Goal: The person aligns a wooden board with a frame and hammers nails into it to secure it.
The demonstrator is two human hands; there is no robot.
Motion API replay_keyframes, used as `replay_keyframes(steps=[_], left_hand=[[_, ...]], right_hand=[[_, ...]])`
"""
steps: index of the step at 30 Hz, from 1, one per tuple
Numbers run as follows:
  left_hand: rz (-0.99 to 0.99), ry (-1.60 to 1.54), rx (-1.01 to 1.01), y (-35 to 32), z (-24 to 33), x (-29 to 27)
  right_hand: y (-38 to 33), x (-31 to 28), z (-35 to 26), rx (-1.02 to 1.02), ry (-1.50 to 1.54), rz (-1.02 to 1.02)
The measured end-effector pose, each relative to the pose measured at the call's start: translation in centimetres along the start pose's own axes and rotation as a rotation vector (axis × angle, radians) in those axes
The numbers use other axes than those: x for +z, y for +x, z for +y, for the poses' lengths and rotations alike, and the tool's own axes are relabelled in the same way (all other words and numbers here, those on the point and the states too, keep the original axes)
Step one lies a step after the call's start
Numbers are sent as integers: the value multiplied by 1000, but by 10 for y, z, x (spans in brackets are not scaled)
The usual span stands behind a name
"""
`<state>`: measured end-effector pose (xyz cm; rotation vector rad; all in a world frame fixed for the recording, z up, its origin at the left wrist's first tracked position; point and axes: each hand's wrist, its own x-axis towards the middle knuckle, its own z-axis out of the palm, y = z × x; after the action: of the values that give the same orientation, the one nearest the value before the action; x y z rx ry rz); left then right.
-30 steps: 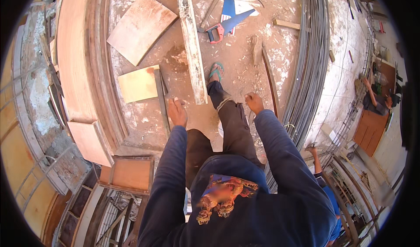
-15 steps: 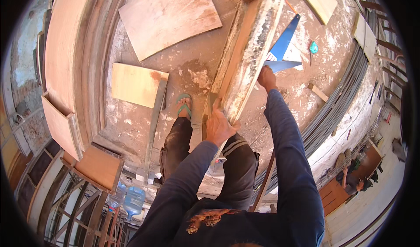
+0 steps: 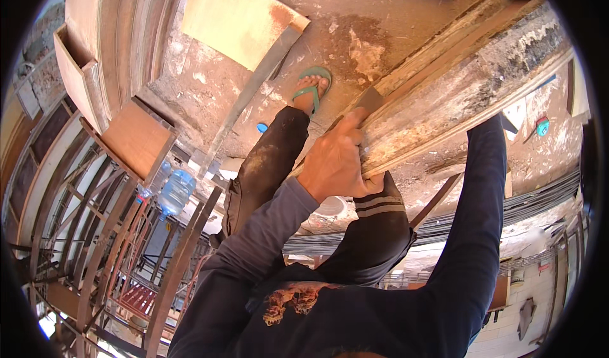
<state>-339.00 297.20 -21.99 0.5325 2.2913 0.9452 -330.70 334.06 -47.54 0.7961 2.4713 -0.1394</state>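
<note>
One grip visible: your left hand [image 3: 336, 160] holds the beam [image 3: 457, 98] toward two o'clock, likely steadying; right hand hidden, can't tell. Next: firm bracing.

A navy long-sleeved shirt [image 3: 380, 313] bears an orange-and-brown printed figure [image 3: 297, 299] on its front. Below the shirt come blackish-brown trousers [image 3: 269, 167], dusty on the left leg, pale stripes [image 3: 380, 211] banding the right, then a green flip-flop [image 3: 321, 73].
</note>
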Motion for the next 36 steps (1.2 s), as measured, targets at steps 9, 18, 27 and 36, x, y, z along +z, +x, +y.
replay_keyframes(steps=[9,18,27,36], left_hand=[[-118,-19,39,-21,23,-3],[-254,-27,-151,-10,27,6],[-138,70,-54,-35,33,37],[93,230,251,-34,-2,46]], right_hand=[[-26,-29,17,-27,9,-29],[-25,-32,-3,128,-61,-83],[-188,-139,0,276,205,-59],[-442,-125,-19,822,1617,-54]])
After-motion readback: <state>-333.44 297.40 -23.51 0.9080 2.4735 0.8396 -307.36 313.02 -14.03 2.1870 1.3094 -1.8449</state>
